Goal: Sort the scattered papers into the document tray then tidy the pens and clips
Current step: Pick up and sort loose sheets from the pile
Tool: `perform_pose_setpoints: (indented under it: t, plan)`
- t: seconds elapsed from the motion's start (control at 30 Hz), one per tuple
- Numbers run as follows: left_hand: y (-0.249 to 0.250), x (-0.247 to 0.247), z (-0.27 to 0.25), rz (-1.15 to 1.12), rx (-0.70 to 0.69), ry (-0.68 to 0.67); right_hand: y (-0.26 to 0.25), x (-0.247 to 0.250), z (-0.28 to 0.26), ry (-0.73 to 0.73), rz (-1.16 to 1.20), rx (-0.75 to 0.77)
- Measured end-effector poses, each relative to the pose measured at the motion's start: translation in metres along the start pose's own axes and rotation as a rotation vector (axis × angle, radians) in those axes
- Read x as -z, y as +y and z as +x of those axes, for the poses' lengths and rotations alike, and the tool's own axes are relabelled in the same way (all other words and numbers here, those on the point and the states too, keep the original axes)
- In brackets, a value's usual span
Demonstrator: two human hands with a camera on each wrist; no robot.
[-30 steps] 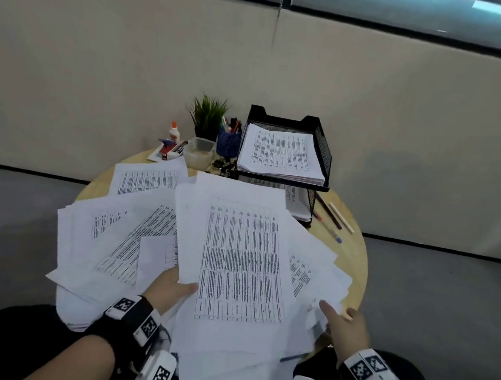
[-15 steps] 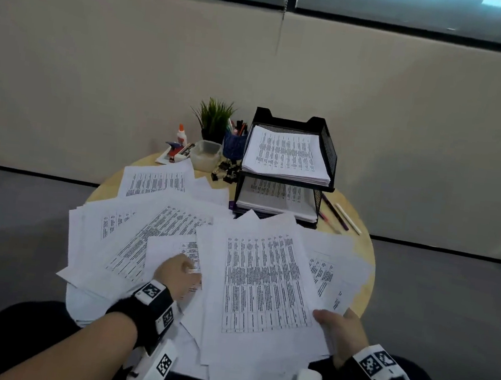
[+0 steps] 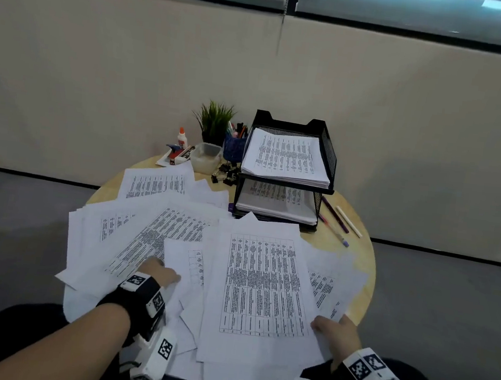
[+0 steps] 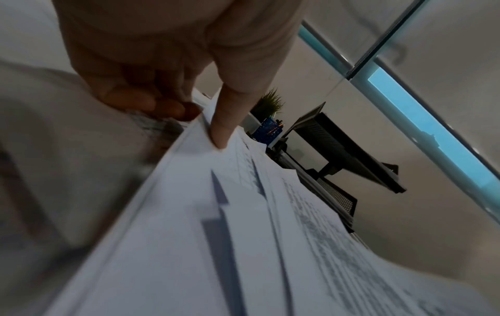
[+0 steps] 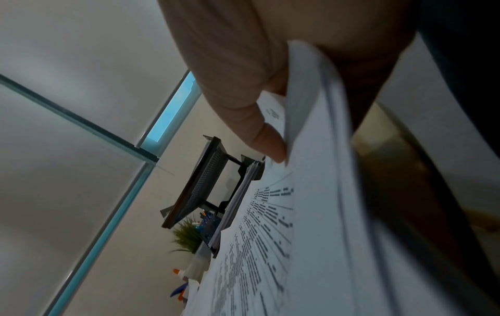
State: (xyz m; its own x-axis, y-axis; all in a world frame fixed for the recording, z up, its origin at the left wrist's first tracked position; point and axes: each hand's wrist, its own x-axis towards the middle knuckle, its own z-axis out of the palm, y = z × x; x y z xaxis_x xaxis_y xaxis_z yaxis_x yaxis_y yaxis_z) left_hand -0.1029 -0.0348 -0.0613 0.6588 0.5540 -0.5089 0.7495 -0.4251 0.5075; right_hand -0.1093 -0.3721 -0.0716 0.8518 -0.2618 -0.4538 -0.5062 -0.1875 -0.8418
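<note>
Many printed papers (image 3: 263,285) lie fanned over the round wooden table (image 3: 358,242). My right hand (image 3: 333,327) grips the right edge of the front bundle, its thumb (image 5: 268,141) on top and its fingers hidden beneath. My left hand (image 3: 158,273) pinches the edge of sheets (image 4: 216,192) left of the bundle, between thumb (image 4: 222,132) and curled fingers. At the back stands the black two-tier mesh document tray (image 3: 328,155), with stacked sheets on both levels. Pens (image 3: 334,213) lie right of the tray. Black binder clips (image 3: 226,173) lie left of it.
A blue pen cup (image 3: 233,149), a small green plant (image 3: 215,120), a clear plastic container (image 3: 205,156) and a glue bottle (image 3: 182,136) crowd the table's back left. A beige wall rises behind. Grey floor surrounds the table.
The front bundle came down from a raised tilt to lie flat, uncovering the tray's lower level. My left hand let go of it and moved left onto other sheets.
</note>
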Motion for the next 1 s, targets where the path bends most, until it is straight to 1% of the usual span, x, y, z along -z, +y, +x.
perform_pose_setpoints:
  t: [0.07, 0.1, 0.13, 0.23, 0.3, 0.33, 0.4, 0.5, 0.57, 0.63, 0.7, 0.73, 0.77, 0.8, 0.83, 0.87, 0.93, 1.0]
  plan:
    - [0.0, -0.004, -0.004, 0.02, -0.048, -0.054, 0.004, -0.001, 0.001, -0.022, -0.056, -0.003]
    - [0.0, -0.007, -0.003, 0.042, -0.069, -0.055, 0.005, -0.002, 0.002, -0.018, -0.07, 0.008]
    - [0.002, -0.007, -0.003, 0.006, -0.097, -0.039, 0.005, -0.002, 0.003, -0.003, -0.09, 0.025]
    - [0.002, -0.01, -0.004, -0.155, -0.12, 0.055, 0.005, 0.004, 0.005, 0.045, -0.126, 0.062]
    - [-0.001, -0.012, -0.005, -0.245, -0.115, 0.067, 0.005, 0.011, 0.006, 0.079, -0.136, 0.054]
    - [-0.002, -0.012, -0.008, -0.289, -0.128, 0.071, 0.006, 0.014, 0.005, 0.101, -0.107, 0.036]
    - [-0.006, -0.018, -0.011, -0.331, -0.08, 0.058, 0.004, 0.019, -0.001, 0.121, -0.047, -0.027]
    - [-0.012, -0.022, -0.017, -0.445, -0.008, 0.005, 0.002, 0.017, -0.01, 0.058, -0.145, -0.13]
    - [-0.012, -0.019, -0.015, -0.542, -0.031, 0.026, 0.002, 0.013, -0.01, 0.027, -0.21, -0.185]
    - [-0.011, -0.011, -0.007, -0.586, -0.111, 0.073, 0.003, 0.01, -0.01, 0.007, -0.305, -0.219]
    - [-0.01, 0.001, -0.001, -0.5, -0.196, 0.127, 0.001, 0.01, -0.012, -0.014, -0.337, -0.241]
    - [-0.009, 0.009, 0.001, -0.457, -0.242, 0.121, 0.001, 0.01, -0.013, -0.022, -0.325, -0.244]
    - [-0.009, 0.016, 0.001, -0.402, -0.269, 0.084, 0.001, 0.01, -0.013, -0.025, -0.313, -0.243]
    - [-0.009, 0.021, 0.005, -0.316, -0.291, 0.044, 0.001, 0.01, -0.013, -0.029, -0.307, -0.245]
    - [-0.006, 0.027, 0.0, -0.185, -0.271, -0.02, 0.0, 0.01, -0.012, -0.022, -0.301, -0.242]
    - [-0.004, 0.032, -0.004, -0.055, -0.27, -0.078, 0.002, 0.01, -0.011, -0.007, -0.28, -0.205]
    - [-0.001, 0.035, -0.009, 0.157, -0.214, -0.199, 0.004, 0.01, -0.007, 0.065, -0.202, -0.104]
    - [-0.001, 0.034, -0.015, 0.288, -0.188, -0.346, 0.004, 0.012, -0.004, 0.133, -0.133, -0.001]
